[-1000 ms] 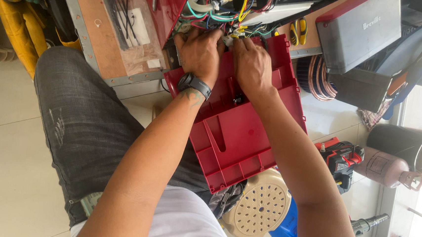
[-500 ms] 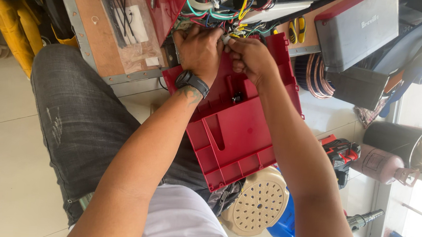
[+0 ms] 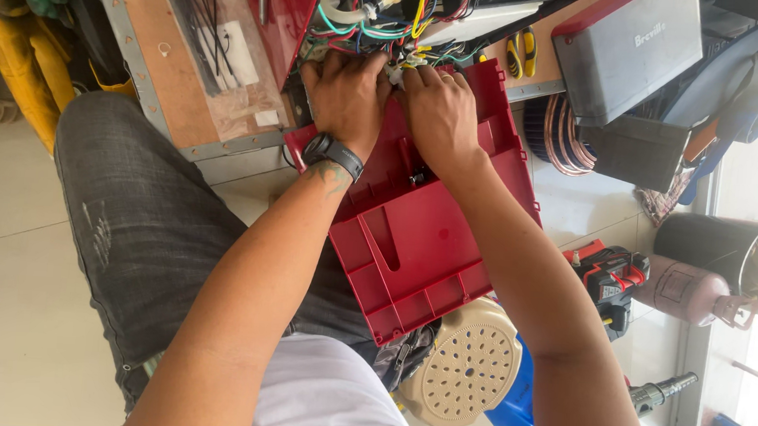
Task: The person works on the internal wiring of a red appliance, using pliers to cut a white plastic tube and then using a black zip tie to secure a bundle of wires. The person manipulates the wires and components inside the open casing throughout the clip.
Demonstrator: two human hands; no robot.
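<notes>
your left hand [image 3: 344,95] and right hand [image 3: 439,110] meet side by side at the far edge of a red plastic panel [image 3: 413,233], which lies tilted across your lap and reaches up to the desk [image 3: 153,73]. both hands press into a bundle of coloured wires [image 3: 392,27] spilling from the opened appliance just beyond the panel; your fingers [image 3: 407,71] curl in together around the wires and a small white connector, though you cannot tell exactly which strand each hand has pinched. a black wristwatch [image 3: 334,152] sits on your left wrist. your knee in grey jeans [image 3: 138,223] fills the near left. on the desk to the left lies a clear bag of black cable ties [image 3: 204,41], and a pair of yellow-handled pliers [image 3: 522,52] rests to the right of your hands. further right stand a grey appliance housing [image 3: 630,53] and a coil of copper tubing [image 3: 562,137]. on the floor, near right, a beige perforated disc [image 3: 466,361] sits below the panel, a red and black tool [image 3: 606,278] just beside it, and a pink gas cylinder [image 3: 685,292] well off to the right.
</notes>
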